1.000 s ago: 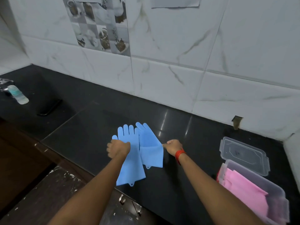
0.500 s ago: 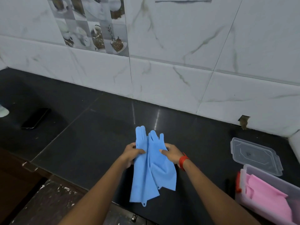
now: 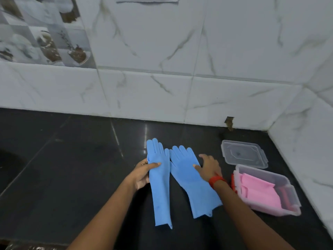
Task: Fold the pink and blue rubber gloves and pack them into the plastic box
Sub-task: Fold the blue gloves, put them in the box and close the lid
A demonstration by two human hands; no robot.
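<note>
Two blue rubber gloves lie side by side on the black counter, fingers pointing to the wall. My left hand (image 3: 144, 173) grips the left blue glove (image 3: 160, 188) at its palm, thumb on top. My right hand (image 3: 209, 166) rests flat with spread fingers on the edge of the right blue glove (image 3: 189, 179). To the right stands the clear plastic box (image 3: 266, 173) with folded pink gloves (image 3: 259, 192) inside it. The box's clear lid (image 3: 243, 153) lies on the counter just behind the box.
The black counter (image 3: 72, 159) runs left and ends at a front edge near the bottom of the view. White marble tile walls close it in at the back and on the right. A red band is on my right wrist.
The gloves were held together and lifted half a second ago. Now they are laid apart, side by side on the counter, closer to the box. The view has shifted right.
</note>
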